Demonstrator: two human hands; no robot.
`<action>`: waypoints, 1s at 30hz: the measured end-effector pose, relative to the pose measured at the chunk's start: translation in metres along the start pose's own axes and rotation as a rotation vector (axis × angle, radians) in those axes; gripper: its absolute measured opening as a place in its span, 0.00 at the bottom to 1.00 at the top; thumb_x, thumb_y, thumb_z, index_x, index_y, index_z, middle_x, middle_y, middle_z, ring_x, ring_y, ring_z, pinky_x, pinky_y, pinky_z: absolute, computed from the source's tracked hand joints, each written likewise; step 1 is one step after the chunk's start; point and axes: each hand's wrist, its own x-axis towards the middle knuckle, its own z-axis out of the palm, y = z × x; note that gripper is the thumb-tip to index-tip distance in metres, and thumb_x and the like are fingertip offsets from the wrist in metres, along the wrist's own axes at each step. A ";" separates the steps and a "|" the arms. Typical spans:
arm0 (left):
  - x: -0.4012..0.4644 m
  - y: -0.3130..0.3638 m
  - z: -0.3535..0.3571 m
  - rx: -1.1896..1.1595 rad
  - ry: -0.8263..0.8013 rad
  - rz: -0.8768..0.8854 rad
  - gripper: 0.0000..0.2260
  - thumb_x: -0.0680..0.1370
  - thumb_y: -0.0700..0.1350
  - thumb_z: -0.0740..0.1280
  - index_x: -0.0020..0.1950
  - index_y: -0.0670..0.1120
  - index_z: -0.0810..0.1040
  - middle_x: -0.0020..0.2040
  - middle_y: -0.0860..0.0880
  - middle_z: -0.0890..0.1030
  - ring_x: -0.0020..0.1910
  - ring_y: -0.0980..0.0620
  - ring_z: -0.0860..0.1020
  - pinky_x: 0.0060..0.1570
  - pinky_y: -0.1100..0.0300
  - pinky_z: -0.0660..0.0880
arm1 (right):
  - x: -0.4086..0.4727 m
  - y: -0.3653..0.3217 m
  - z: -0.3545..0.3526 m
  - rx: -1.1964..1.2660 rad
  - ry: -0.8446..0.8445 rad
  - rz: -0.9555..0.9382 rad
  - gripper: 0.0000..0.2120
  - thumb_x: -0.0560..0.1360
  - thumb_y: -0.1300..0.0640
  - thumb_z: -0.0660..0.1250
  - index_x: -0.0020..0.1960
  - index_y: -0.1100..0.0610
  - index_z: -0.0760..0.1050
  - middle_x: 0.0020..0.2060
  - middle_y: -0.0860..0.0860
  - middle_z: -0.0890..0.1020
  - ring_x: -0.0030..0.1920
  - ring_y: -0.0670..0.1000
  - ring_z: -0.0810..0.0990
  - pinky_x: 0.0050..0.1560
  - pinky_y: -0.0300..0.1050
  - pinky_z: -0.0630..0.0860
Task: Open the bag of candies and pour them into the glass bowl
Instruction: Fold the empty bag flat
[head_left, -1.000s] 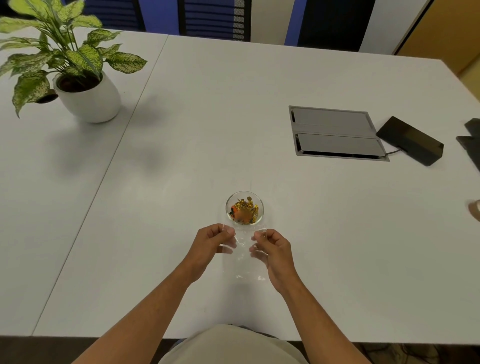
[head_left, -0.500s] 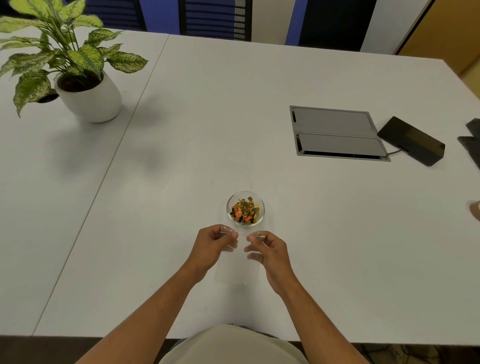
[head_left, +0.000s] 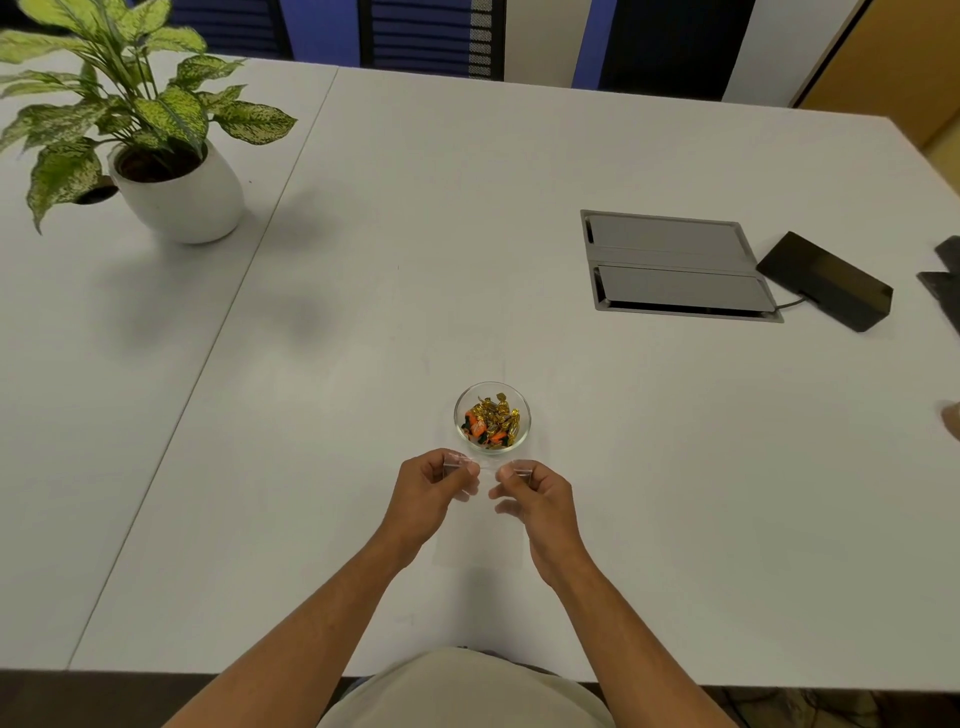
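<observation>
Head view, nearest first: the left hand (head_left: 434, 491) and right hand (head_left: 535, 493) sit side by side just above the white table (head_left: 363, 338), each pinching an upper corner of one clear, empty bag (head_left: 480, 525). The bag hangs flat between and below the curled fingers, its lower edge near the tabletop; its outline is faint. Just beyond the knuckles stands one glass bowl (head_left: 458, 415), holding gold- and orange-wrapped candies (head_left: 491, 421), too heaped to count. Farther off lie one grey cable hatch (head_left: 675, 265), one black box (head_left: 826, 280), and, far left, one potted plant (head_left: 176, 192).
</observation>
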 end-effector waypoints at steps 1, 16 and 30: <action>0.000 0.000 0.000 -0.010 -0.014 -0.004 0.02 0.76 0.42 0.71 0.44 0.46 0.84 0.36 0.47 0.85 0.38 0.48 0.84 0.41 0.59 0.81 | 0.000 0.000 0.000 -0.006 0.008 0.000 0.04 0.77 0.60 0.69 0.46 0.58 0.82 0.34 0.49 0.85 0.38 0.49 0.84 0.41 0.44 0.81; -0.005 0.002 0.001 -0.019 0.014 -0.033 0.03 0.75 0.44 0.72 0.44 0.47 0.85 0.37 0.46 0.86 0.39 0.46 0.85 0.41 0.60 0.81 | -0.002 0.001 -0.007 0.081 -0.103 -0.005 0.03 0.75 0.60 0.71 0.47 0.58 0.83 0.38 0.53 0.87 0.39 0.53 0.85 0.39 0.44 0.81; -0.014 -0.004 -0.001 -0.068 -0.084 -0.033 0.04 0.75 0.41 0.72 0.47 0.42 0.85 0.43 0.40 0.86 0.43 0.41 0.85 0.46 0.54 0.82 | -0.003 0.006 -0.003 -0.079 -0.105 -0.030 0.03 0.75 0.62 0.71 0.45 0.56 0.84 0.37 0.52 0.87 0.38 0.51 0.84 0.40 0.44 0.82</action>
